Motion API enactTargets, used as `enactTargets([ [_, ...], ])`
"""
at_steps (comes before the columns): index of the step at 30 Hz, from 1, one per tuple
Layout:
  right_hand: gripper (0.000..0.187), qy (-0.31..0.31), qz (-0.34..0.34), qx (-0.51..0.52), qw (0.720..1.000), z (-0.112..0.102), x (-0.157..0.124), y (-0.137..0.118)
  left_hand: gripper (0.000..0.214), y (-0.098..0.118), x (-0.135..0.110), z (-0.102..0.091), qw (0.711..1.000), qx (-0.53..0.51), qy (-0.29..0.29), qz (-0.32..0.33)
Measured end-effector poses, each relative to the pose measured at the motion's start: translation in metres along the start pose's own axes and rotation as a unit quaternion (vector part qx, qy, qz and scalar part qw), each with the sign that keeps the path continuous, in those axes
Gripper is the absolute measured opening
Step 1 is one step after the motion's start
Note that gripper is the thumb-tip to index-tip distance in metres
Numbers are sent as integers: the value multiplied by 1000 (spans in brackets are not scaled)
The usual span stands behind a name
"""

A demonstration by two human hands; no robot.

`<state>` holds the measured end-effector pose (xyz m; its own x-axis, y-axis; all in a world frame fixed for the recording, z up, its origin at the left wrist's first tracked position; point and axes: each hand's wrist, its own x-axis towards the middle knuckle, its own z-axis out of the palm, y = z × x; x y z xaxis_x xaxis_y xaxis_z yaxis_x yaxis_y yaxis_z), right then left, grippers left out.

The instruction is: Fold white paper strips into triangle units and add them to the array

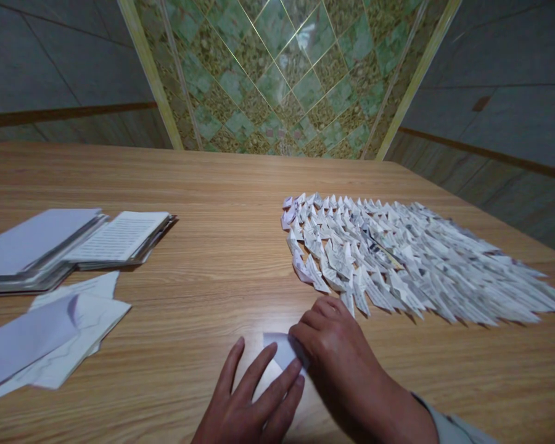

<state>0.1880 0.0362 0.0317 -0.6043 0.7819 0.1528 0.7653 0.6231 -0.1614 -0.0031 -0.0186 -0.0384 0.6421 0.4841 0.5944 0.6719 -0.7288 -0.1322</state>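
Head view: from my remote station I read the work area from the near edge outward. A grey sleeve enters at lower right and ends at the wrist of the right hand. The left hand enters from the bottom edge, palm down. Between the two, at the near middle of the tabletop, lies the paper, a small pale piece, partly covered by fingers.

Left hand: grip spread; the fingers lie across the paper. Right hand: fingers curled at the right edge of the paper; the fingertips are hidden, so I cannot tell whether this grip pinches the edge or only presses on it.

To the left, well apart from both hands, I register loose sheets, overlapping at angles. A lilac strip lies on top of them, its right end curled upward.

Beyond the right hand, I observe folded pieces massed in close rows, points upward. Most are white with print; several at the left end are lilac.

Farther left, behind the sheets, are two adjoining stacks: a lilac-topped stack and a print-topped stack. Past the tabletop stands a green tiled panel between grey walls.
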Motion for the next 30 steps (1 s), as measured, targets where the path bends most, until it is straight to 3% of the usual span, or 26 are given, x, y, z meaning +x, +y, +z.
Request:
enactTargets([
  [9, 17, -24, 17, 14, 999, 0, -1, 0, 19, 2, 3, -2, 999, -22, 23, -21],
  [15, 15, -44, 33, 18, 998, -2, -2, 0, 19, 0, -1, -1, 1000, -2, -9, -1],
  [23, 10, -50, 54, 38, 997, -3, 0, -3, 20, 2, 2, -4, 1000, -16, -10, -12],
  [30, 5, -74, 89, 64, 991, -4, 1, -3, 34, 4, -8, 1, 998, -18, -52, -18],
])
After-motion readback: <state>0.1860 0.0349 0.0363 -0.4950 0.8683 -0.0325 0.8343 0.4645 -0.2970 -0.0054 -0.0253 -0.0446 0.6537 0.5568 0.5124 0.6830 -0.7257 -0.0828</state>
